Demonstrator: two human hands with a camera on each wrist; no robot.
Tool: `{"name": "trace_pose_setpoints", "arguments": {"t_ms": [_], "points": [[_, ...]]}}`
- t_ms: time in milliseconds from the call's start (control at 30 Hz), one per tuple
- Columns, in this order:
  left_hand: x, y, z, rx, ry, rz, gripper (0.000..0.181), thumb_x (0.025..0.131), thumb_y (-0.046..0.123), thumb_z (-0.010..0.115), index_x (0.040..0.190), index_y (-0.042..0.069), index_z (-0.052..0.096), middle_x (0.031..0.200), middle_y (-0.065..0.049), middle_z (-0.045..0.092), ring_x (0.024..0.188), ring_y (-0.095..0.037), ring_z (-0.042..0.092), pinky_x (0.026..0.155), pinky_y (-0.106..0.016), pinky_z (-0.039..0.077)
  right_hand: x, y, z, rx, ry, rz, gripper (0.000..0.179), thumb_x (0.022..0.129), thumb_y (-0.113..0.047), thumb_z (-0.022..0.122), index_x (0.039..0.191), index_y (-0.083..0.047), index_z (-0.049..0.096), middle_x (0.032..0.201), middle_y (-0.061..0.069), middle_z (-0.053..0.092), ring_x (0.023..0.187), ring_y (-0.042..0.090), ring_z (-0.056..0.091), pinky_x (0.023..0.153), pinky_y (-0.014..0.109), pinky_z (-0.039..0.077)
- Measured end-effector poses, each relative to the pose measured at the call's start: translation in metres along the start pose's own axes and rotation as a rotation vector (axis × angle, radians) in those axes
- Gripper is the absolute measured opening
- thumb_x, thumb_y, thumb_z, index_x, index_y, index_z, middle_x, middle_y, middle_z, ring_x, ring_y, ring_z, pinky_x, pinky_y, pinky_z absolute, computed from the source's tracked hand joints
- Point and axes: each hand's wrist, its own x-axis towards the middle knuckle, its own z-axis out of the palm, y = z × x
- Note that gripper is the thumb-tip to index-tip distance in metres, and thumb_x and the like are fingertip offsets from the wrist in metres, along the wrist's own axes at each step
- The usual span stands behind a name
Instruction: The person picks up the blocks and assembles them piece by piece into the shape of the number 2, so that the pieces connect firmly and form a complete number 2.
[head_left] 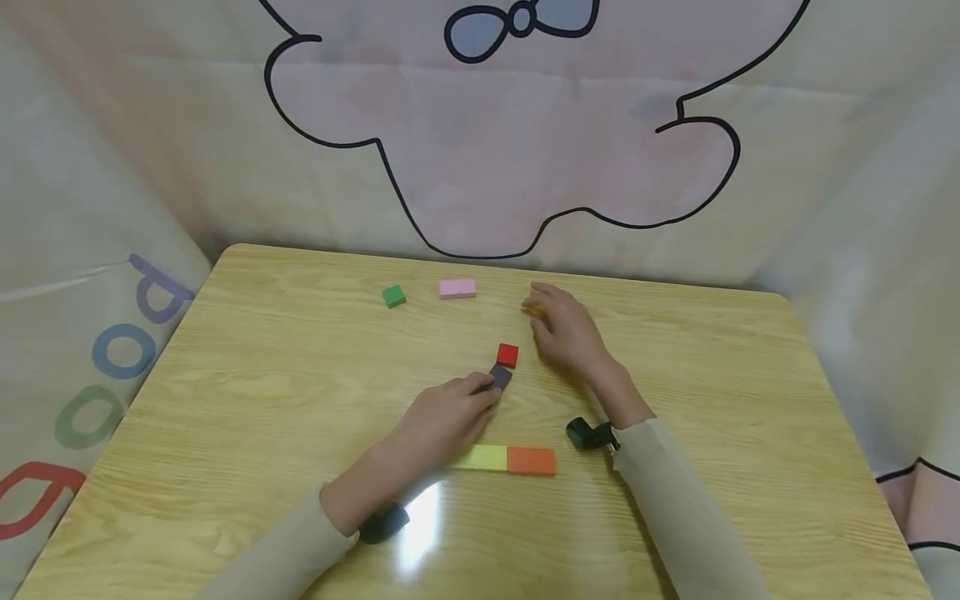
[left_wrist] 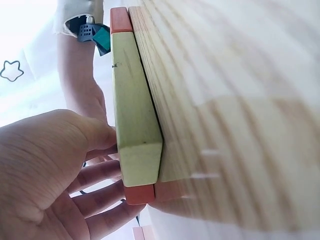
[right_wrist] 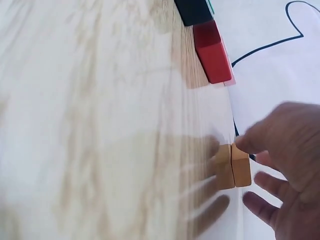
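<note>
In the head view my left hand [head_left: 444, 415] pinches a dark purple-grey block [head_left: 500, 377] at its near end. The dark block's far end lies against or close to a red block [head_left: 507, 355]. In the left wrist view the left hand [left_wrist: 55, 170] is partly behind a yellow block [left_wrist: 135, 95], which hides what its fingertips hold. My right hand [head_left: 570, 331] is around a small yellow-orange block [head_left: 537, 308] near the table's back edge. In the right wrist view its fingers are spread, the thumb close to that block [right_wrist: 241, 167]; contact is unclear.
The yellow block [head_left: 483, 457] and an orange block [head_left: 532, 461] lie end to end in front, partly covered by my left hand. A green block [head_left: 393, 296] and a pink block [head_left: 457, 288] lie toward the back of the wooden table [head_left: 262, 392]. Printed cloth hangs behind.
</note>
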Motion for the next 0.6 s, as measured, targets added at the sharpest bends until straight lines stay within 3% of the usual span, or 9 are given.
{"name": "trace_pose_setpoints", "arguments": {"t_ms": [100,300,600], "points": [[-0.0013,0.0005,-0.0012,-0.003,-0.001,-0.002,0.033,0.107,0.026,0.064,0.136,0.014,0.073,0.139,-0.005,0.069,0.119,-0.022,0.073,0.096,-0.037,0.063,-0.0004,0.0012,-0.0005,-0.018,-0.039,-0.046,0.035,0.101,-0.006,0.058,0.134,-0.002,0.068,0.159,0.018,0.054,0.151,0.036,0.048,0.126,0.054,0.038],[-0.0017,0.0010,-0.0015,0.001,-0.001,0.001,0.033,0.107,0.026,0.063,0.136,0.014,0.072,0.140,-0.005,0.068,0.119,-0.022,0.073,0.097,-0.037,0.063,-0.0028,0.0009,-0.0037,-0.050,-0.048,-0.060,0.041,0.099,-0.001,0.052,0.137,-0.002,0.067,0.152,0.021,0.058,0.145,0.040,0.053,0.124,0.054,0.041],[-0.0017,0.0014,-0.0006,-0.009,0.001,0.001,0.034,0.108,0.028,0.062,0.137,0.014,0.072,0.142,-0.006,0.068,0.122,-0.023,0.072,0.099,-0.038,0.062,-0.0048,0.0007,-0.0086,-0.072,-0.060,-0.038,0.037,0.104,-0.010,0.061,0.141,-0.004,0.064,0.142,0.019,0.064,0.135,0.039,0.059,0.116,0.055,0.047]]}}
